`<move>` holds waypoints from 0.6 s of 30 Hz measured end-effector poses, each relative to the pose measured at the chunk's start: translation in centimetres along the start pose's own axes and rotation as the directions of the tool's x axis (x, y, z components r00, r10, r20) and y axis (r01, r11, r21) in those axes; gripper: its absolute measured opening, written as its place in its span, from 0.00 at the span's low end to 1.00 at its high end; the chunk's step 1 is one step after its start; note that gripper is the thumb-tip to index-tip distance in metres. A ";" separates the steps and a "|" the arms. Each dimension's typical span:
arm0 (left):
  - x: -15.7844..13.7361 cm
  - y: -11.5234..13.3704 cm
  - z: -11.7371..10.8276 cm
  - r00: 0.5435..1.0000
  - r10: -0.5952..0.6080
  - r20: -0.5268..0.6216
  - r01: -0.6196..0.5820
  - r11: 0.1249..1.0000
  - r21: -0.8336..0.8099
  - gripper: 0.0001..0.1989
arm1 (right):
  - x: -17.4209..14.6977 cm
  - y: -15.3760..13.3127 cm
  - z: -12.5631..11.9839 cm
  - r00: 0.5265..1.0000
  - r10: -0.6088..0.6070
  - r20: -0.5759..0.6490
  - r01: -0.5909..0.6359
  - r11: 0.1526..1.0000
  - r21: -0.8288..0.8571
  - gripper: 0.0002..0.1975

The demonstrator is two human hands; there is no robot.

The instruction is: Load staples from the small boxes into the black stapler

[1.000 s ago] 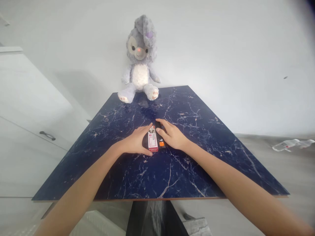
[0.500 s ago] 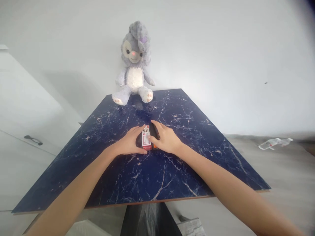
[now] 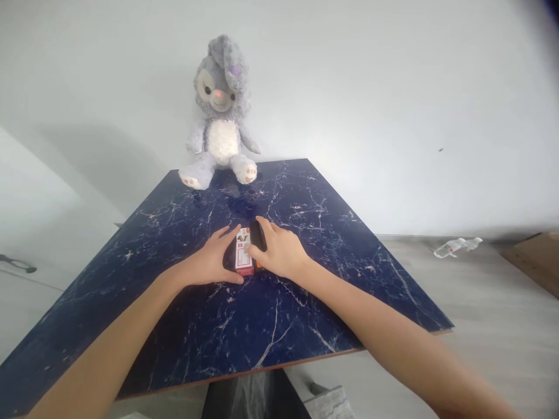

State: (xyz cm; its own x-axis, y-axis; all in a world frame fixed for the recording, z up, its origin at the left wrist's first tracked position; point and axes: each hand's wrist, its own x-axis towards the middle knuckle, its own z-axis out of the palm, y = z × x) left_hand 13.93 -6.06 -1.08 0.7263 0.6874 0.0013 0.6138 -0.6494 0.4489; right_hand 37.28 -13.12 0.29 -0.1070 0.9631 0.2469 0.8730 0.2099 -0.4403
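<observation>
Left hand (image 3: 208,263) cups small red-and-white box (image 3: 243,259) mid-tabletop (image 3: 332,273), well in front of plush rabbit (image 3: 219,116). Right hand (image 3: 279,254) curls over black device (image 3: 257,235) touching box. Box likely light, stiff cardboard; grip by long sides.

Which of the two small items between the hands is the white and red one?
The small box by the left hand, standing on edge with a red base. The other, a black device with an orange spot, lies under the right hand.
</observation>
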 end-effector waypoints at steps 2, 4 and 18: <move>0.0 0.0 0.1 1.000 -0.011 -0.018 0.011 1.000 -0.013 0.64 | -0.1 -0.2 -0.2 0.998 0.039 0.044 -0.036 0.996 -0.078 0.41; 0.1 -0.2 0.4 0.999 -0.009 -0.043 0.008 1.000 -0.029 0.63 | -0.1 -0.4 -0.4 0.995 0.040 0.094 -0.029 0.993 -0.114 0.44; 0.2 -0.9 1.0 0.998 0.010 -0.063 -0.012 1.000 -0.021 0.62 | -0.4 -0.6 -0.4 0.991 0.049 0.121 -0.033 0.991 -0.130 0.45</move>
State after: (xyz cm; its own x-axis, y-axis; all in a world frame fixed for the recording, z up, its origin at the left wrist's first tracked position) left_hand 13.84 -5.61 -2.35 0.7115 0.6999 0.0627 0.5985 -0.6503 0.4678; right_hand 37.02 -13.65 0.81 -0.1210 0.9855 0.1191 0.9305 0.1544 -0.3323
